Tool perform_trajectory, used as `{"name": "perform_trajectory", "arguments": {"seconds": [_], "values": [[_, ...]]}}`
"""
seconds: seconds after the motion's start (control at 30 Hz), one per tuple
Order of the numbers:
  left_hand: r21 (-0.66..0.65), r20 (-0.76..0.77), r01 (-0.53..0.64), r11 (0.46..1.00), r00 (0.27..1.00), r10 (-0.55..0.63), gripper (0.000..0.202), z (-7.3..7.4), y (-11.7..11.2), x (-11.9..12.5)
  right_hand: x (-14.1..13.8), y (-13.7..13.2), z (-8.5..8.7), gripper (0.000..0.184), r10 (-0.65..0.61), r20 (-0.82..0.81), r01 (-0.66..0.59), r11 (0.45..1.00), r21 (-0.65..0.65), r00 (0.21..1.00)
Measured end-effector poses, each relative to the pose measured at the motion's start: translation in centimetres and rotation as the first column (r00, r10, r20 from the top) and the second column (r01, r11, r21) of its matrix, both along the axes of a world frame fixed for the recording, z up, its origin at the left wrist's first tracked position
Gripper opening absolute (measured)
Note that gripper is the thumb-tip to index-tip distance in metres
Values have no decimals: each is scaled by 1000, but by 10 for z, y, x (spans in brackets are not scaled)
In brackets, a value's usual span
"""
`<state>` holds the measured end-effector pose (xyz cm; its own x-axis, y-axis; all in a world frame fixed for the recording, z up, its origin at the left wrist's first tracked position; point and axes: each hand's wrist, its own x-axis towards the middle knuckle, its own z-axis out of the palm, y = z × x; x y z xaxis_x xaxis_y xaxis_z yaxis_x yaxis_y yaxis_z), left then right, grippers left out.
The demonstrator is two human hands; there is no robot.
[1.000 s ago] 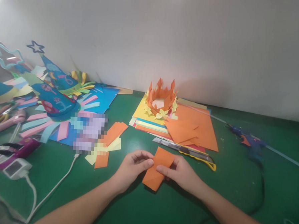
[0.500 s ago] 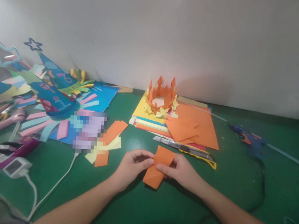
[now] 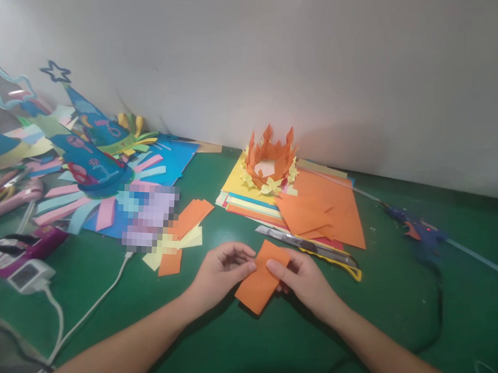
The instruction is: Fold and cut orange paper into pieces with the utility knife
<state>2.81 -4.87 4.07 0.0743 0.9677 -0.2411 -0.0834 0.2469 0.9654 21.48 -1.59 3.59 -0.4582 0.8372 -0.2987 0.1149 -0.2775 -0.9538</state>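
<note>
A rectangular piece of orange paper [image 3: 258, 290] is held slanted above the green table. My right hand [image 3: 305, 276] grips it, thumb across its front and fingers behind. On the paper's left edge, my left hand [image 3: 221, 274] pinches with the thumb tip, its other fingers curled. Just beyond lies a utility knife [image 3: 312, 246] with a yellow handle edge, blade pointing left. Behind the knife, an orange paper crown [image 3: 271, 160] trimmed with pale yellow paper flowers stands on a stack of coloured paper [image 3: 248, 203]. Orange paper strips [image 3: 193, 217] lie left of my hands.
A blue glue gun [image 3: 422, 229] rests at the right, its black cord trailing forward. Decorated cone hats [image 3: 91, 164] with paper fringes stand at the left. A purple power strip [image 3: 48, 245] and a white charger [image 3: 31, 278] with cables lie nearer. A pale wall [image 3: 255, 59] rises behind.
The orange paper has shifted and turned slightly between my hands. My right thumb sits a little higher on it, and my left fingers have lifted somewhat.
</note>
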Motion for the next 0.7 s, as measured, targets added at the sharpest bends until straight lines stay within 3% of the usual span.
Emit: {"name": "perform_trajectory", "arguments": {"seconds": [0.23,0.7], "values": [[254,-245,86,963,969,-22,8,2,1,-1,1,2,0,40,-37,105,29,997,72,994],[376,-332,128,918,943,4,19,-1,0,0,1,1,1,41,-14,155,3,997,75,988]]}}
